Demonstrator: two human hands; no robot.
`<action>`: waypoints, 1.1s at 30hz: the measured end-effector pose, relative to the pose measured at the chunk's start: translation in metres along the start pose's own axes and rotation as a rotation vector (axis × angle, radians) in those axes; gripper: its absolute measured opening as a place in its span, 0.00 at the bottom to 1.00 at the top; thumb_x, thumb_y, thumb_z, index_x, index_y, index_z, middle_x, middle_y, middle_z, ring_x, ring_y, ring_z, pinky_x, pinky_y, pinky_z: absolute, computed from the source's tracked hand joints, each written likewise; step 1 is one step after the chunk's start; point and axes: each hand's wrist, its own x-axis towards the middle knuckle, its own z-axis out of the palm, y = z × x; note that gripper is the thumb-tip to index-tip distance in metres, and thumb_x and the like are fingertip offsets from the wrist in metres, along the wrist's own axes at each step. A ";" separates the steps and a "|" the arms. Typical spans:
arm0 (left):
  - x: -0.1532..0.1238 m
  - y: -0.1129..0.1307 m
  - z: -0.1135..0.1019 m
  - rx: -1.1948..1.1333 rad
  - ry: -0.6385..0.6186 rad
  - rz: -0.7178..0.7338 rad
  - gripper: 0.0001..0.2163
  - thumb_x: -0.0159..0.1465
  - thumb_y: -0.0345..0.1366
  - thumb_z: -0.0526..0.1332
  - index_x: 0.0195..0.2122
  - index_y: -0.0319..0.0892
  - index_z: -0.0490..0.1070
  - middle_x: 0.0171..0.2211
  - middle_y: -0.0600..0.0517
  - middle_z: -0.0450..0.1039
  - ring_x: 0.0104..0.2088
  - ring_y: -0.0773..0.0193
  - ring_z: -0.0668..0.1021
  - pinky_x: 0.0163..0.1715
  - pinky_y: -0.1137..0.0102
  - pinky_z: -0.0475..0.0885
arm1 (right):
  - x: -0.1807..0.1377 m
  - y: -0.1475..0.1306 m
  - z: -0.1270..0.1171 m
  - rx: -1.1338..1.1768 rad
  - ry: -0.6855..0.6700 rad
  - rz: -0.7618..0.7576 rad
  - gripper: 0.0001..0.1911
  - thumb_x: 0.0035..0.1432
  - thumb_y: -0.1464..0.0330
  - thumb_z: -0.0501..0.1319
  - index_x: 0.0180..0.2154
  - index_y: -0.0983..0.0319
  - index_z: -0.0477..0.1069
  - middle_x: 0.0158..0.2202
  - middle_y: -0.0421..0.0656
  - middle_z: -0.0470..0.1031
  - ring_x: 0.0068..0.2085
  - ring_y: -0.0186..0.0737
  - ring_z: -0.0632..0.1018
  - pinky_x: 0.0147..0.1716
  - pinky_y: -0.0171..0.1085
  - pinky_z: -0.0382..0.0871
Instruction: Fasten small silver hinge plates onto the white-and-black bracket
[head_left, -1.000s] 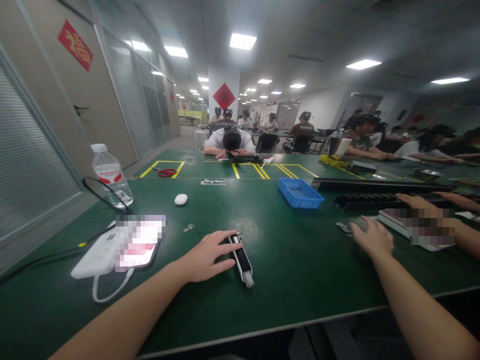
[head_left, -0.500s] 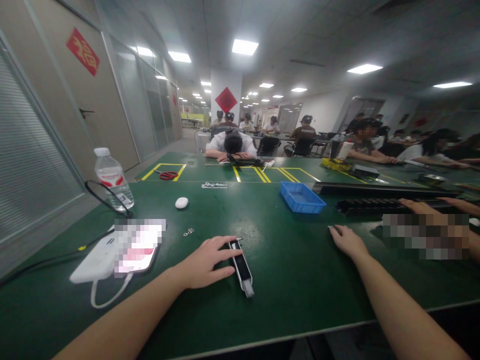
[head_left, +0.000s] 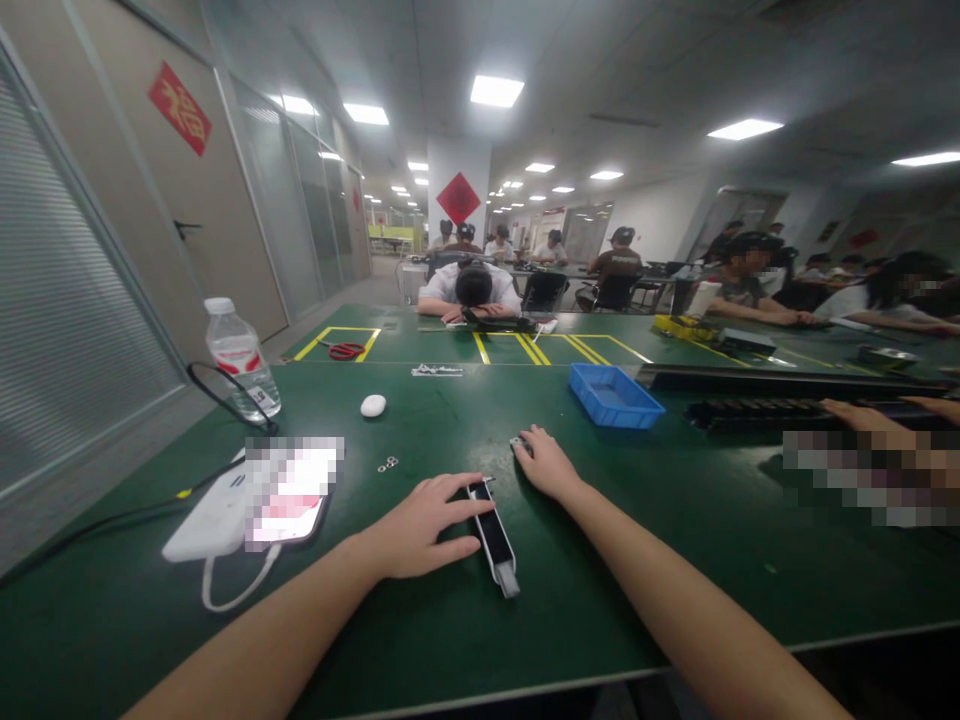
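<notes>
Black narrow part with a silver near end, lying flat on the green table, close to the near edge and about midway across, long side running near to far. Left hand just left of it, palm down, fingers spread open and straight, fingertips resting on the part's far half and thumb close against its left side, nothing gripped. Right hand a little beyond and to the right, palm down, fingers loosely bent over a small metal piece at the fingertips; pinched or merely covered, cannot tell.

Left of the hands, a few small rings loose on the table. Further left, phone lying on a white power bank, with a white cable looped toward the near edge. Beyond those, water bottle upright, and a white pebble-shaped thing.

Right of and beyond the right hand, blue tray, then long black rails — a co-worker's hand resting on them. On the far table, red scissors and a person slumped forward, head on arms.
</notes>
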 end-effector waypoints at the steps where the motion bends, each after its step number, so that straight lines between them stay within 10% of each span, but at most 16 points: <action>1: 0.000 0.000 0.000 0.006 -0.007 -0.004 0.21 0.66 0.47 0.52 0.60 0.54 0.60 0.65 0.48 0.52 0.62 0.50 0.60 0.59 0.52 0.58 | 0.005 -0.013 0.004 0.039 -0.033 -0.021 0.25 0.62 0.63 0.51 0.55 0.71 0.66 0.62 0.59 0.58 0.64 0.53 0.58 0.61 0.47 0.49; 12: 0.000 -0.004 -0.003 0.037 0.109 0.021 0.20 0.66 0.44 0.53 0.58 0.47 0.63 0.61 0.46 0.59 0.59 0.53 0.65 0.57 0.57 0.62 | 0.025 -0.077 0.030 0.686 -0.242 -0.051 0.44 0.59 0.42 0.37 0.54 0.69 0.69 0.60 0.53 0.64 0.63 0.47 0.60 0.63 0.43 0.46; 17: 0.002 -0.017 -0.003 0.137 0.380 -0.257 0.14 0.65 0.37 0.52 0.50 0.43 0.69 0.52 0.46 0.69 0.52 0.56 0.71 0.54 0.58 0.65 | 0.027 -0.084 0.034 0.880 -0.283 -0.085 0.46 0.55 0.38 0.39 0.52 0.66 0.72 0.58 0.51 0.67 0.61 0.48 0.64 0.63 0.44 0.48; 21: 0.000 -0.037 0.000 0.286 0.282 -0.542 0.21 0.65 0.40 0.51 0.58 0.38 0.63 0.61 0.42 0.60 0.62 0.50 0.61 0.62 0.51 0.51 | 0.030 -0.059 0.032 1.072 -0.115 -0.016 0.43 0.55 0.39 0.39 0.49 0.61 0.74 0.56 0.49 0.70 0.60 0.48 0.65 0.62 0.47 0.50; 25: -0.001 -0.049 0.007 0.283 0.078 -0.669 0.27 0.68 0.46 0.43 0.63 0.34 0.54 0.66 0.42 0.47 0.66 0.53 0.52 0.63 0.53 0.48 | 0.027 -0.033 0.028 1.023 0.007 0.040 0.42 0.56 0.40 0.40 0.48 0.62 0.74 0.55 0.50 0.71 0.59 0.48 0.68 0.61 0.48 0.53; 33: 0.004 -0.058 0.016 0.291 0.146 -0.840 0.33 0.67 0.50 0.39 0.64 0.26 0.49 0.66 0.37 0.40 0.67 0.51 0.48 0.63 0.57 0.48 | 0.012 -0.039 0.023 0.598 -0.052 -0.114 0.22 0.61 0.64 0.51 0.55 0.61 0.68 0.58 0.45 0.68 0.60 0.42 0.66 0.62 0.45 0.52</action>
